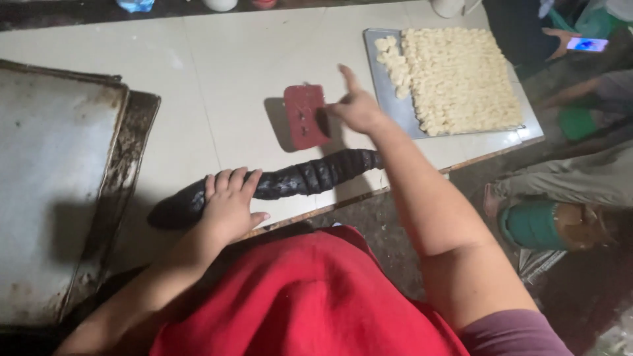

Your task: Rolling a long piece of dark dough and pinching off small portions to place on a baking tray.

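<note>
Left hand (229,206) is pressing flat on a long black roll (277,184).
Right hand (356,105) is gripping a red scraper (305,116), forefinger raised.

Both hands (231,204) (356,109) outstretched, forefinger raised

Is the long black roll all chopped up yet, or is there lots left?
Done: a tray already holds rows of small pale pieces. In hand: the left hand presses the black roll, scored but whole, while the right hand holds the red scraper. Left: the whole roll.
</note>
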